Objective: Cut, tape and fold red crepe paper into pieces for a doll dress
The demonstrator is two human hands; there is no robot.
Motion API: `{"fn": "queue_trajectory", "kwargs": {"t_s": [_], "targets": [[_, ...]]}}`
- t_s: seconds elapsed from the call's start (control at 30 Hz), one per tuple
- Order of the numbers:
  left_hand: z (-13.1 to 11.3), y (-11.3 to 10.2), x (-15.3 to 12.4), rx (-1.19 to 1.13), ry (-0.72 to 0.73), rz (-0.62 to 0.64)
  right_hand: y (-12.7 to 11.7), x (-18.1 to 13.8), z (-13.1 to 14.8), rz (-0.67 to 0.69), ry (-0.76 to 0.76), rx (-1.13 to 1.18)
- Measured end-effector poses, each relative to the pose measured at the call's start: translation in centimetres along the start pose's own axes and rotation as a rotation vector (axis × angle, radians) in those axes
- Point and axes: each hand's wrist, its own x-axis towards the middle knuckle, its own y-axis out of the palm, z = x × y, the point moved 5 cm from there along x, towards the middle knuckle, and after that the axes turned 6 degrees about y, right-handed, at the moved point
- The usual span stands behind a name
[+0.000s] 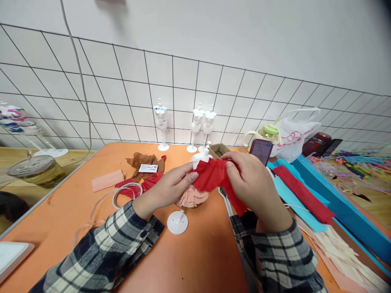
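A strip of red crepe paper (pixel 210 175) is stretched between my hands in front of a small white dress-form mannequin (pixel 202 156). My left hand (pixel 171 183) pinches the strip's left end against the mannequin's side, thumb on top. My right hand (pixel 252 183) is closed on the strip's right part, and a red tail hangs below it. Beneath the red paper a ruffled peach paper skirt (pixel 192 197) surrounds the mannequin's lower part. The mannequin tilts, with its round white base (pixel 177 222) showing toward me. The red paper hides most of the torso.
Behind stand several white mannequins (pixel 161 122) by the wire grid. Left lie brown crepe paper (pixel 137 162), a small labelled box (pixel 148 168) and a ribbon roll (pixel 117 196). Scissors (pixel 226 201) lie under my right arm. Right are a phone (pixel 261 152) and blue paper (pixel 290 195).
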Motion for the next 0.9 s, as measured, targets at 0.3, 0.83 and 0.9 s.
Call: {"fn": "queue_trajectory", "kwargs": {"t_s": [0.3,0.83,0.9], "targets": [[-0.8,0.6,-0.1,0.004,0.051,0.022,-1.5,-0.8,3.0,-0.067,-0.355,0.312],[0.2,0.6,-0.7,-0.157,-0.109,0.218,-1.2,-3.8,3.6,0.806,-0.344,0.464],[0.0,0.9,-0.7,-0.213,-0.138,0.228,-0.7,-4.0,3.8,0.83,-0.333,0.394]]}}
